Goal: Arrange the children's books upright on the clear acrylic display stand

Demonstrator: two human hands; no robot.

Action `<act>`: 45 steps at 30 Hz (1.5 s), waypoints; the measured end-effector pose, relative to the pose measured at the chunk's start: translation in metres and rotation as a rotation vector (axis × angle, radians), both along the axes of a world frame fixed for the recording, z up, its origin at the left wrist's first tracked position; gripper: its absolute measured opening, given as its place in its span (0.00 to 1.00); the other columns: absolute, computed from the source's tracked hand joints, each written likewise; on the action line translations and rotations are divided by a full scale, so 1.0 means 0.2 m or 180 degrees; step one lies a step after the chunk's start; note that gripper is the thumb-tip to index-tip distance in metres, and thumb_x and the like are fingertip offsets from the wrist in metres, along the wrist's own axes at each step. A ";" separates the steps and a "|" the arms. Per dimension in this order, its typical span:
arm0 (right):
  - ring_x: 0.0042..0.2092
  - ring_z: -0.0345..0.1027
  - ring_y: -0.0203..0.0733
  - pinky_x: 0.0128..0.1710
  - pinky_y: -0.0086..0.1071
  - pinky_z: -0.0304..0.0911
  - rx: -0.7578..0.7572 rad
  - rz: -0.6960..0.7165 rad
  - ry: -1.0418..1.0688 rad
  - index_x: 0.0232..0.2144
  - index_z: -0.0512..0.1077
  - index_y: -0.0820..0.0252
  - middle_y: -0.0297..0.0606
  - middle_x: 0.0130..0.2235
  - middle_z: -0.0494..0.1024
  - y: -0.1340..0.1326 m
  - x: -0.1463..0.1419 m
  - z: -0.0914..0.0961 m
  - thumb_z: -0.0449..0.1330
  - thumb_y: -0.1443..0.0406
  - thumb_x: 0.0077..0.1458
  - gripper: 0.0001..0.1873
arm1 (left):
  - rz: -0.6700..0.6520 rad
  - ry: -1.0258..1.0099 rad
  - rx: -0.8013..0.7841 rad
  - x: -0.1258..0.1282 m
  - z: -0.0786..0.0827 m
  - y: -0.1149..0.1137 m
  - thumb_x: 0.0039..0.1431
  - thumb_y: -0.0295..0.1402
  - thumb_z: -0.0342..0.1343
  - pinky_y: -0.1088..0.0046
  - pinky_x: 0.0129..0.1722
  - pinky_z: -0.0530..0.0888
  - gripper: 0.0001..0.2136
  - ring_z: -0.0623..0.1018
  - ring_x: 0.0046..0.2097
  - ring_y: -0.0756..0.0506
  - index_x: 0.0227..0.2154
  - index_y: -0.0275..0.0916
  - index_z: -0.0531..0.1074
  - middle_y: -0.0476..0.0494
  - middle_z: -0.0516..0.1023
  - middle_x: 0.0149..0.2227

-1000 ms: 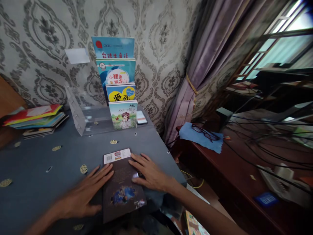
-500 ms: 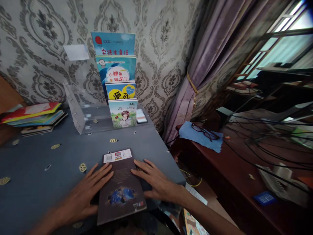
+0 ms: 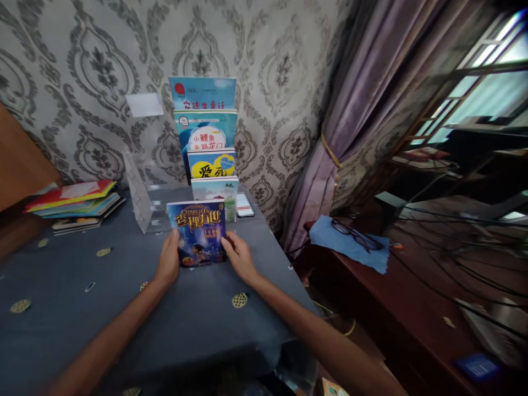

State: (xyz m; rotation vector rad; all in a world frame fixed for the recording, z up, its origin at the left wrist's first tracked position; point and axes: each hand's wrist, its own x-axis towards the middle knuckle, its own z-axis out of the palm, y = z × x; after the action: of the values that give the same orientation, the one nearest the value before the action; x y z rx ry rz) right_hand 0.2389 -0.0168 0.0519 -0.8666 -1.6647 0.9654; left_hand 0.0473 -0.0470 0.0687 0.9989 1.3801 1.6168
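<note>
Both my hands hold a dark blue book upright, its front cover facing me, just above the grey tablecloth. My left hand grips its left edge and my right hand its right edge, fingers closed on it. Right behind the book stands a clear tiered book stand with several children's books stepped one above the other. The held book partly hides the lowest one.
A stack of flat colourful books lies at the table's back left. To the right a dark wooden desk carries a blue cloth with glasses and many cables. A purple curtain hangs beside the patterned wall.
The book lay face down near the table's front edge under my flat hands. Now it is turned cover-up, held upright in both hands, and moved forward to the stand.
</note>
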 end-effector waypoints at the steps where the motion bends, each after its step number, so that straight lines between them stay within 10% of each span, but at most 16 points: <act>1: 0.35 0.65 0.39 0.37 0.30 0.61 -0.0013 -0.0064 0.0078 0.36 0.71 0.60 0.35 0.33 0.73 0.03 -0.02 0.00 0.50 0.53 0.63 0.18 | 0.0097 -0.0038 0.0146 0.01 -0.01 0.04 0.58 0.58 0.52 0.67 0.48 0.76 0.28 0.79 0.50 0.41 0.42 0.37 0.77 0.41 0.82 0.42; 6: 0.33 0.61 0.37 0.34 0.28 0.59 -0.0165 -0.0133 0.0323 0.31 0.67 0.58 0.32 0.29 0.68 0.13 -0.06 -0.02 0.51 0.49 0.60 0.20 | 0.0498 -0.0159 0.0122 0.02 -0.06 0.18 0.57 0.56 0.54 0.68 0.47 0.76 0.24 0.81 0.45 0.44 0.37 0.38 0.78 0.43 0.83 0.39; 18: 0.23 0.53 0.33 0.21 0.26 0.51 -0.1327 0.0248 0.0688 0.25 0.64 0.56 0.26 0.22 0.61 0.12 0.01 -0.07 0.60 0.41 0.48 0.25 | -0.0524 -0.0882 -0.0285 -0.03 -0.06 0.14 0.48 0.52 0.64 0.63 0.38 0.79 0.24 0.83 0.38 0.39 0.38 0.34 0.77 0.40 0.84 0.34; 23: 0.21 0.53 0.30 0.21 0.25 0.51 -0.1445 0.0264 0.0732 0.21 0.63 0.57 0.25 0.20 0.62 0.13 0.03 -0.05 0.64 0.45 0.44 0.25 | -0.0353 -0.0793 -0.0372 -0.05 -0.11 0.17 0.47 0.51 0.64 0.67 0.35 0.77 0.22 0.82 0.34 0.42 0.35 0.35 0.76 0.42 0.83 0.32; 35: 0.16 0.62 0.31 0.16 0.23 0.60 -0.2200 0.0848 -0.0569 0.22 0.67 0.59 0.27 0.15 0.69 0.18 0.15 -0.01 0.64 0.52 0.52 0.20 | -0.0499 0.1840 -0.0574 -0.15 -0.16 0.15 0.56 0.44 0.59 0.71 0.32 0.72 0.25 0.77 0.26 0.44 0.55 0.39 0.67 0.51 0.75 0.24; 40: 0.15 0.61 0.31 0.17 0.24 0.54 -0.1320 0.0204 -0.1796 0.16 0.65 0.58 0.29 0.13 0.68 0.16 0.15 0.01 0.58 0.56 0.61 0.23 | -0.0513 0.3978 -0.1017 -0.12 -0.06 0.10 0.65 0.40 0.48 0.67 0.38 0.70 0.17 0.80 0.36 0.39 0.53 0.41 0.69 0.41 0.80 0.32; 45: 0.26 0.71 0.40 0.25 0.29 0.52 -0.0233 -0.0690 -0.2641 0.21 0.72 0.58 0.39 0.22 0.77 0.14 0.14 0.03 0.55 0.58 0.63 0.20 | -0.0329 0.4727 -0.0849 -0.06 -0.03 0.06 0.68 0.38 0.42 0.62 0.43 0.72 0.16 0.77 0.47 0.35 0.50 0.40 0.71 0.35 0.78 0.44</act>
State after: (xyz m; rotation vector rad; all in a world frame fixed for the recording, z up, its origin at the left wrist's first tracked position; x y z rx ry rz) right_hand 0.2676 0.0103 0.0581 -1.6044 -2.1519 0.5325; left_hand 0.0344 -0.0347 0.0625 2.1834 2.2497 0.3597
